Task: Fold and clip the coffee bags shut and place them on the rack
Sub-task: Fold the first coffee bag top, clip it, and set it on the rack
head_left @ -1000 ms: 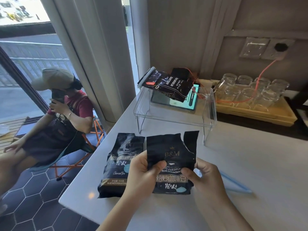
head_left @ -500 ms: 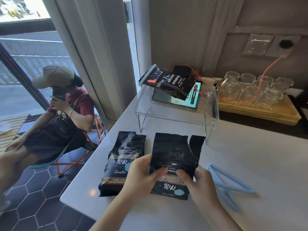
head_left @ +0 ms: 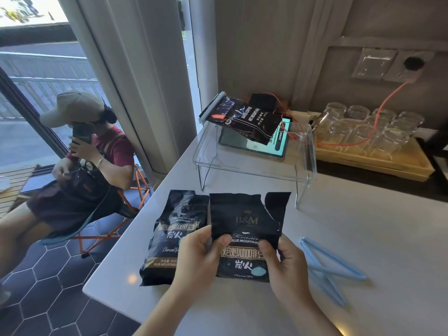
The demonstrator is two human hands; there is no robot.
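Holding the torn-open coffee bag [head_left: 244, 229] pinched mid-height between left hand [head_left: 201, 258] and right hand [head_left: 286, 263], folding looks about to begin; next, roll the top above the thumbs, then reach the blue clips [head_left: 332, 267] rightward.

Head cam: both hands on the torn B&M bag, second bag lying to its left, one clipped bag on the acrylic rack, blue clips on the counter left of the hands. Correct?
One error: the blue clips lie on the counter right of the hands, not left. The head view shows the rest holds: left hand and right hand grip the torn B&M bag, the second bag lies to its left, and one clipped bag sits on the acrylic rack.
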